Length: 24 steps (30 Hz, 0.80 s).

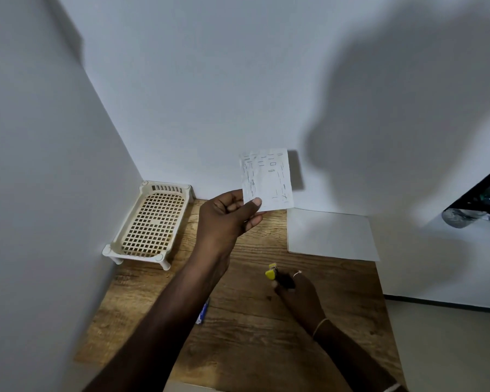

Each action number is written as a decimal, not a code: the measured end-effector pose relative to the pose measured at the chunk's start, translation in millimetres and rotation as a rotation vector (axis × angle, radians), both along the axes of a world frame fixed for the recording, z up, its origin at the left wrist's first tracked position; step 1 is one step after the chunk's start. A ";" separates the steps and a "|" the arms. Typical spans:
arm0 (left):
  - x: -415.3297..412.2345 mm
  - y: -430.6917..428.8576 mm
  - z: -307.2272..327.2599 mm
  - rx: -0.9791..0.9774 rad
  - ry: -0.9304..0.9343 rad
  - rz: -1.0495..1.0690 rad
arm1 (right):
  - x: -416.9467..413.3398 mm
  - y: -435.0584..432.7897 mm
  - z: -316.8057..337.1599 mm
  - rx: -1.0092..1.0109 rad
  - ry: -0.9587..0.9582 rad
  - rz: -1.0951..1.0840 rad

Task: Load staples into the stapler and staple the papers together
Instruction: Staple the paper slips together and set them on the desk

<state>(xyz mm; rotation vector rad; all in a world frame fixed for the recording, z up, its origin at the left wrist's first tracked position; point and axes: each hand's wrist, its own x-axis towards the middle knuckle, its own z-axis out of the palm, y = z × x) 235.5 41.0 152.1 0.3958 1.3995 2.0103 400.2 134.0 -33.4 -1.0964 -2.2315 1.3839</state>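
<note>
My left hand (227,219) is raised above the wooden table (246,329) and pinches the lower left corner of a small white paper stack (269,179) studded with several staples. Lower and to the right, my right hand (297,292) rests on the table, closed around a black stapler with a yellow tip (272,274). A small blue staple box (203,311) lies on the table, partly hidden behind my left forearm.
A cream perforated plastic tray (150,222) stands in the back left corner against the white walls. A larger white sheet (331,236) lies flat at the back right of the table. Dark objects sit at the far right edge.
</note>
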 end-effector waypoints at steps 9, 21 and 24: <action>5.1 0.6 3.0 -0.005 0.002 0.011 | -4.8 -7.0 134.8 -0.602 0.545 -0.056; 12.1 -5.2 11.7 -0.007 0.093 0.035 | -13.2 -17.5 178.2 -0.626 0.670 -0.075; 11.9 -7.1 11.7 -0.005 0.101 0.023 | -12.2 -18.4 177.1 -0.643 0.657 -0.065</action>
